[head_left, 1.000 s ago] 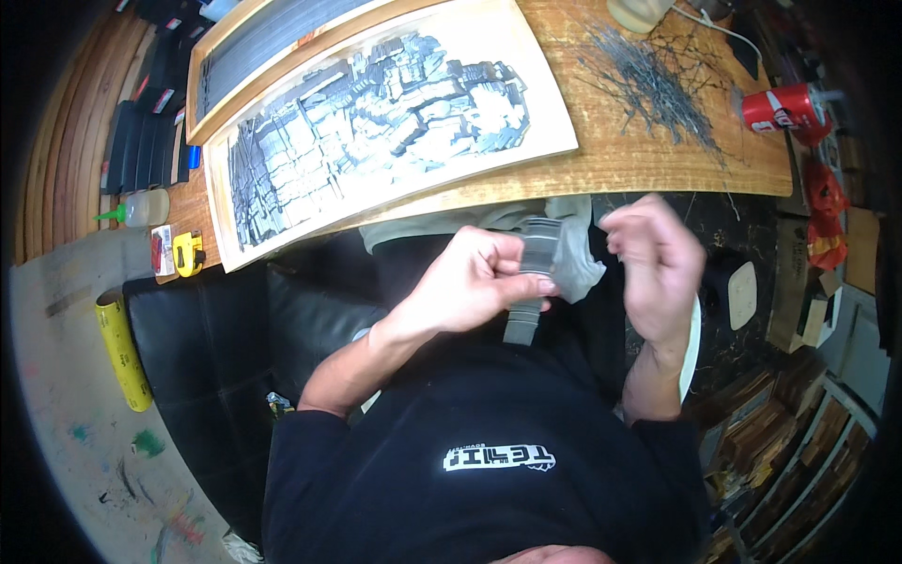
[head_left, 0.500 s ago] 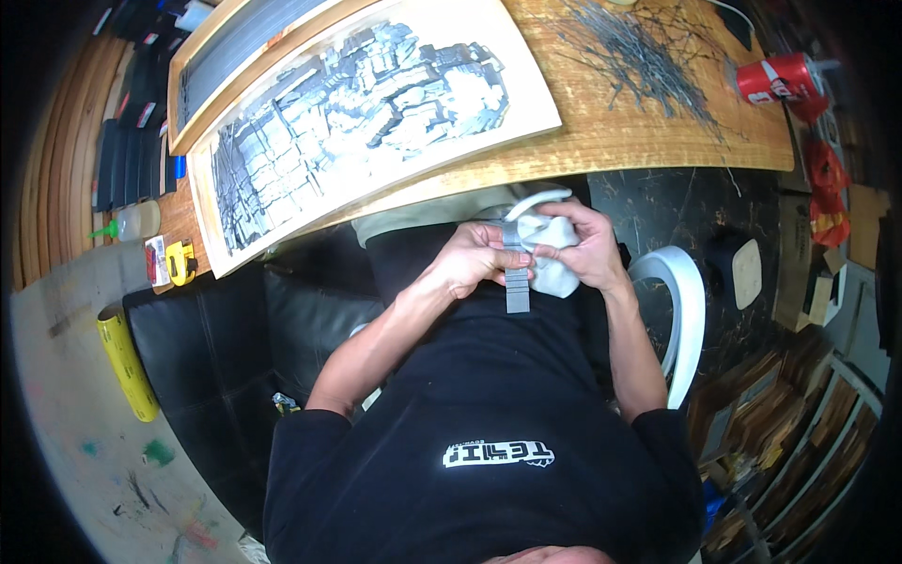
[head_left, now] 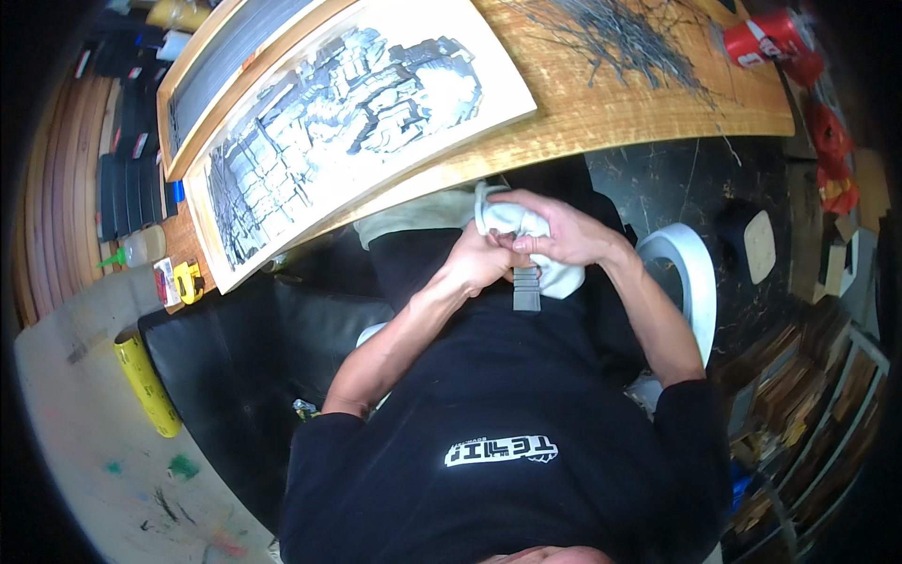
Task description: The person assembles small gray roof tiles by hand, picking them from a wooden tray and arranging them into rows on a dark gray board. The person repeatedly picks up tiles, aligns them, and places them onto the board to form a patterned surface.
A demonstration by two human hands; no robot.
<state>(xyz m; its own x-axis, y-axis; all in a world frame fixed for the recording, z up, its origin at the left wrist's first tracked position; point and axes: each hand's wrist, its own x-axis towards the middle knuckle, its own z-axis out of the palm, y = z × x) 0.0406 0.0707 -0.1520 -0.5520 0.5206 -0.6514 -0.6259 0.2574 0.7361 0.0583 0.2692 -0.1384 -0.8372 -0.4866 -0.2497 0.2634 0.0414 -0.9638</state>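
Observation:
Above my lap, my left hand [head_left: 481, 256] is closed around a grey segmented strip [head_left: 526, 293], whose lower end hangs out below the fingers. My right hand [head_left: 575, 233] grips a white cloth [head_left: 562, 279] that bunches beneath its palm and over its fingertips. The thumbs and fingertips of both hands meet at the strip, where the cloth lies against it. The strip's upper part is hidden by the hands and cloth.
On the wooden table [head_left: 648, 127] lie a framed panel with a black, grey and white pattern [head_left: 362, 99], thin dark twigs [head_left: 629, 38] and a red can [head_left: 769, 38]. A yellow tape measure [head_left: 190, 282] sits at the left corner. A white curved chair arm [head_left: 695, 282] stands to my right.
My right hand has swung over toward the left, bringing the cloth across the strip's upper part. Less of the strip shows now. The whole view has shifted slightly.

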